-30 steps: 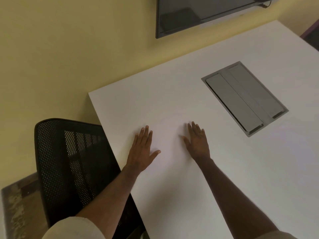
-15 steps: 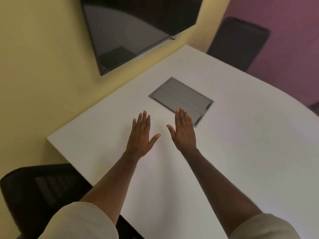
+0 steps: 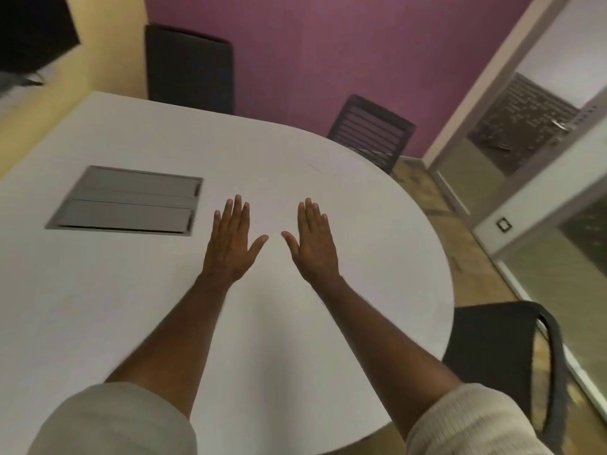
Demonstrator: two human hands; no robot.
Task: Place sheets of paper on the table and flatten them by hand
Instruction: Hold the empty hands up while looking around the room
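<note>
The sheet of paper is very hard to see, because it is white and the desk (image 3: 98,307) is white too. A thin faint line on the desk at about 1 o'clock from the hands may be a paper edge (image 3: 315,168), but I cannot tell for sure, so I cannot say just where the sheet lies. Paper is light, thin and bendy, I think. It can slide on a smooth top, and it can crease or tear if it is pinched hard. So it is best to press it with flat palms and stroke from the middle out to the sides. To lift it, take a corner or an edge. The left hand (image 3: 230,244) is spread wide open, palm down, and holds nothing. The right hand (image 3: 315,246) is just the same, open and flat, with nothing in it. The two thumbs point at each other and are near but not touching. I cannot tell if the palms touch the top or hang just over it. At 9 o'clock from the left hand is a grey hatch (image 3: 126,200) set into the desk. Dark chairs (image 3: 371,133) stand around the far side.
</note>
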